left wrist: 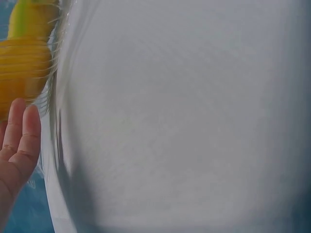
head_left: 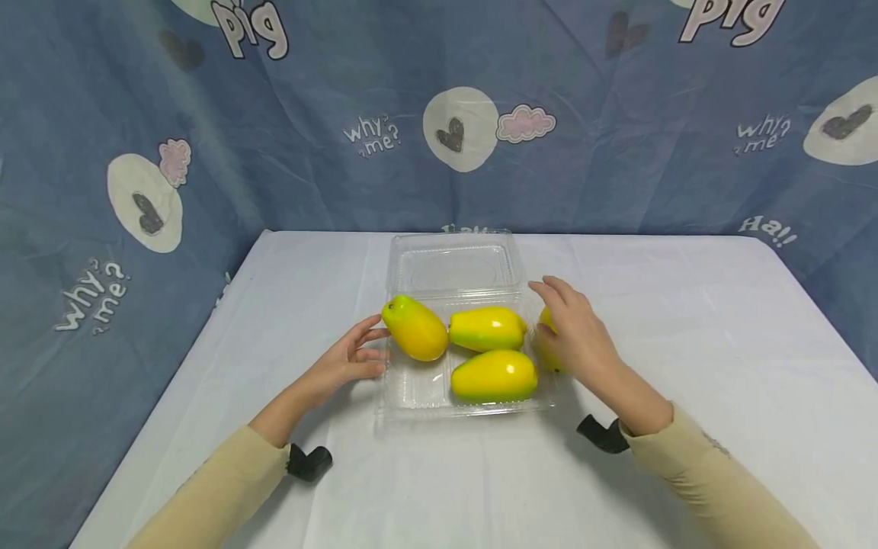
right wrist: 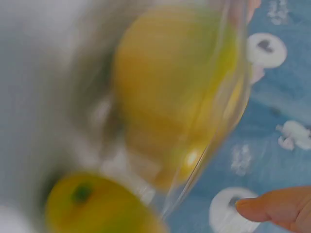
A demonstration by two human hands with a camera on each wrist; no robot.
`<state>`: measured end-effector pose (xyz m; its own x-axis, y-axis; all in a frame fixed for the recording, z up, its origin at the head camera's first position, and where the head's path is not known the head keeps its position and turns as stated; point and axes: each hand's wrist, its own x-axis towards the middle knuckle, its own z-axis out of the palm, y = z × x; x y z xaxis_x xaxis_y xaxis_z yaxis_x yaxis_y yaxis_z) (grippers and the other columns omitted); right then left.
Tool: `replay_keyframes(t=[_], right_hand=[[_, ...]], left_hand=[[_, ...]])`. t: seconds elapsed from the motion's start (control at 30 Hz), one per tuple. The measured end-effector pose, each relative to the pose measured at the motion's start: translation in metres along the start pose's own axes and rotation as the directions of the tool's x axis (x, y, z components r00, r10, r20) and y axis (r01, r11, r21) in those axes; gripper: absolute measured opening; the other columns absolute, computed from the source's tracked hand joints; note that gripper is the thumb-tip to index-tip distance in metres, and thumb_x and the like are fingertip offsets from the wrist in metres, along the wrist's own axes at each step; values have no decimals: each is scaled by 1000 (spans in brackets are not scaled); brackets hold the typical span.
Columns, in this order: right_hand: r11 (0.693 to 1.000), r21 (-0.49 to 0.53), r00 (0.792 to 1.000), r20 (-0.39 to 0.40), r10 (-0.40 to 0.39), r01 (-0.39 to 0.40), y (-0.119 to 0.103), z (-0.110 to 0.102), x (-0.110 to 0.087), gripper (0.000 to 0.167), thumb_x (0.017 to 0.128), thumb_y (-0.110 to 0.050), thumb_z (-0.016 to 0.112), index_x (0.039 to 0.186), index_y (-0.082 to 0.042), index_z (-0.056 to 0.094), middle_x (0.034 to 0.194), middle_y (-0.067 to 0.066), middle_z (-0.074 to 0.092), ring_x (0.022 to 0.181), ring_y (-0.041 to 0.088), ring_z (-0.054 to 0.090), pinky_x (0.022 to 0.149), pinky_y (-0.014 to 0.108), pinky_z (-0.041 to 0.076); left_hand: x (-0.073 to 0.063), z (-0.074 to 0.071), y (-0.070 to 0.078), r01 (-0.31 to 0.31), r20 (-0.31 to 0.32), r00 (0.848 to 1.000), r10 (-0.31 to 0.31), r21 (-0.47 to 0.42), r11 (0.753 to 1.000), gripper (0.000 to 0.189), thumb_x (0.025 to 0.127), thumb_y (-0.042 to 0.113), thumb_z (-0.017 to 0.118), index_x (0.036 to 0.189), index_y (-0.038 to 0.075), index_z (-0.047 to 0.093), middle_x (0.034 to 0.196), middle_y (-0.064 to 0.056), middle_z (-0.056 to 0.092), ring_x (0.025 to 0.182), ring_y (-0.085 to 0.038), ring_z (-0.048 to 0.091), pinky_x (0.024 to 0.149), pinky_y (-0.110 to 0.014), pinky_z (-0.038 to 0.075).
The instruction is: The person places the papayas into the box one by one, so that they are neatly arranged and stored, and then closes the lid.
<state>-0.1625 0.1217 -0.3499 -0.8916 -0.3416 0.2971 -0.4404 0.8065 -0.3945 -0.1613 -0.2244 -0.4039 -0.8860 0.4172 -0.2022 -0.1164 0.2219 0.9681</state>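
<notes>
A clear plastic clamshell box (head_left: 418,393) lies with its lid (head_left: 453,263) folded back. In it are three yellow-green papayas: a tilted left papaya (head_left: 415,329), an upper papaya (head_left: 487,329) and a lower papaya (head_left: 495,376). My left hand (head_left: 346,360) is at the box's left side, fingers relaxed, fingertips close to the left papaya; contact cannot be told. Beyond the right side, my right hand (head_left: 576,332) is over another papaya (right wrist: 99,206), partly hiding it in the head view. In the right wrist view, its thumb (right wrist: 274,208) is straight and apart from that papaya.
A white cloth (head_left: 693,335) covers the table. Behind it and at the left hangs a blue printed curtain (head_left: 329,183). Black wrist mounts, left (head_left: 310,463) and right (head_left: 604,435), stick out from the sleeves.
</notes>
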Motion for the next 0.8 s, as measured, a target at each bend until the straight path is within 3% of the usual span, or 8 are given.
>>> replay_keyframes(t=[0.1,0.2,0.27,0.4,0.5,0.57,0.63,0.8], right_hand=[[999,13,997,71,-32,31,20,-6,-4,48,77,14,54,124,1,49,131,23,44,116,42,43,94,54,38],[986,40,977,132,-165,161,39,-9,-7,48,72,21,50,116,4,55,124,23,51,114,40,46,95,52,38],[958,68,944,161,-288,280,52,-9,-9,50,68,25,51,113,4,58,121,20,54,115,39,47,96,51,38],[872,85,857,165,-489,481,72,-6,-11,58,60,27,59,111,0,60,120,15,56,117,40,44,96,50,37],[841,89,828,147,-541,534,83,-5,-11,59,60,23,67,112,-3,59,123,14,53,117,41,42,95,50,37],[833,92,823,133,-553,545,88,-5,-10,59,59,20,70,112,-4,58,124,15,51,117,39,41,96,47,36],[843,95,832,138,-538,529,93,-5,-9,60,60,17,73,114,-4,56,126,16,49,117,36,40,100,40,34],[895,113,878,176,-446,432,103,-3,-3,66,62,14,74,122,0,50,129,18,44,118,35,38,99,46,34]], left_hand=[[-1,1,0,0,0,1000,0,4,1000,82,84,8,61,147,9,8,146,-19,24,120,-37,44,87,-26,45],[-2,1,0,-12,-1,1000,12,9,1000,82,84,8,61,147,8,8,146,-20,24,119,-36,45,87,-26,45],[-3,1,-1,-18,-7,1000,18,9,1000,82,83,8,62,147,7,9,145,-21,24,118,-34,46,86,-25,46],[-4,1,-1,-31,-9,999,31,0,1000,82,83,8,62,146,5,9,145,-22,24,117,-34,47,85,-23,46],[-4,1,-1,-33,-8,999,33,-8,999,82,83,8,62,146,5,9,145,-23,24,117,-36,46,85,-23,46],[-5,1,-1,-35,-5,999,34,-11,999,83,84,8,62,146,4,8,145,-23,23,118,-38,46,86,-24,46],[-4,1,-1,-26,-8,1000,26,-10,1000,83,84,8,62,146,5,9,145,-22,23,118,-38,45,87,-24,45],[-4,1,-1,-23,-6,1000,23,-9,1000,84,83,8,63,146,5,8,146,-22,23,119,-39,44,89,-28,44]])
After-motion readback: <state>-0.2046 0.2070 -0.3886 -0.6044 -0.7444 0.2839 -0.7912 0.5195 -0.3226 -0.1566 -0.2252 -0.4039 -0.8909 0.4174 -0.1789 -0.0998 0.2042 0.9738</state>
